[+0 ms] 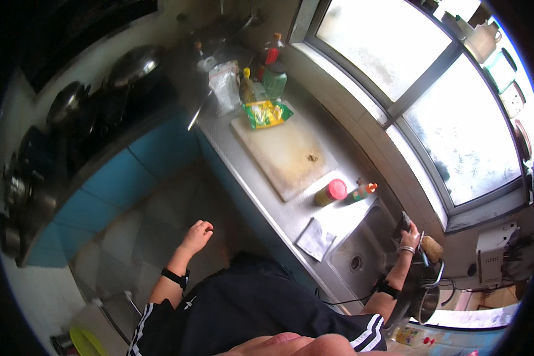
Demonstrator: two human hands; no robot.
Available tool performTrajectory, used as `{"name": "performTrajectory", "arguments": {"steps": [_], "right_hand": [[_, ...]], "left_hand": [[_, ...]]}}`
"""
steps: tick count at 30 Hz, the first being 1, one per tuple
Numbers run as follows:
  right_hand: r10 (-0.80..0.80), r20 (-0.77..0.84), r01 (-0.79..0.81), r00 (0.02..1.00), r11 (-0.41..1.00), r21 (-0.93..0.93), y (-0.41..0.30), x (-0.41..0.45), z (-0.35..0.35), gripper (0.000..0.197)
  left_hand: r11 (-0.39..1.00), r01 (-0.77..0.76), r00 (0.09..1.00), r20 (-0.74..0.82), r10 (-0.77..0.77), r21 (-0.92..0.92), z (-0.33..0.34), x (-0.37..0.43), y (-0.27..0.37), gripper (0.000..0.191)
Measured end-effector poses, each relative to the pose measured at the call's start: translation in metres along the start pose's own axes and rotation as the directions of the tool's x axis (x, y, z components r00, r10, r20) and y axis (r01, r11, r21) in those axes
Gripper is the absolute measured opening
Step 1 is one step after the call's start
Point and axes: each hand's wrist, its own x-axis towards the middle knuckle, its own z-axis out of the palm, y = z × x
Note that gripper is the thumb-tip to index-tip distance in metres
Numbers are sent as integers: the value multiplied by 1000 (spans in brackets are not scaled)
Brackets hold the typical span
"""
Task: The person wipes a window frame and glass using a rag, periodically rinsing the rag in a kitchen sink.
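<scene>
My right hand (410, 236) reaches to the far side of the steel sink (356, 263) and grips a dark grey cloth-like item (401, 222). A tan sponge or loofah (431, 249) sits beside that hand. Away from the counter, over the floor, my left hand (198, 236) is loosely curled, and nothing shows in it. A folded pale cloth (317, 238) lies on the counter by the sink. Near it stand a red-lidded jar (331, 192) and a bottle with an orange cap (362, 193). Farther along lies a stained white cutting board (285, 155) with a green and yellow packet (267, 114) at its end.
Bottles, a green glass jar (274, 81) and a plastic bag (224, 86) crowd the counter's far end. Pans (135, 66) line the dark stove side. A window (463, 129) is above the counter. A metal pot (426, 305) and faucet (438, 273) stand beside my right arm.
</scene>
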Motion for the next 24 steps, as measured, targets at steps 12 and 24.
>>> {"name": "performTrajectory", "arguments": {"steps": [12, 24], "right_hand": [[-36, -226, 27, 974, 999, -42, -195, 83, 73, 27], [9, -56, -11, 998, 1000, -28, -298, 212, 239, 36]], "left_hand": [[987, -133, 991, -21, 135, 93, -94, 195, -27, 13], [850, -495, 858, -53, 511, 181, -98, 361, -32, 13]]}}
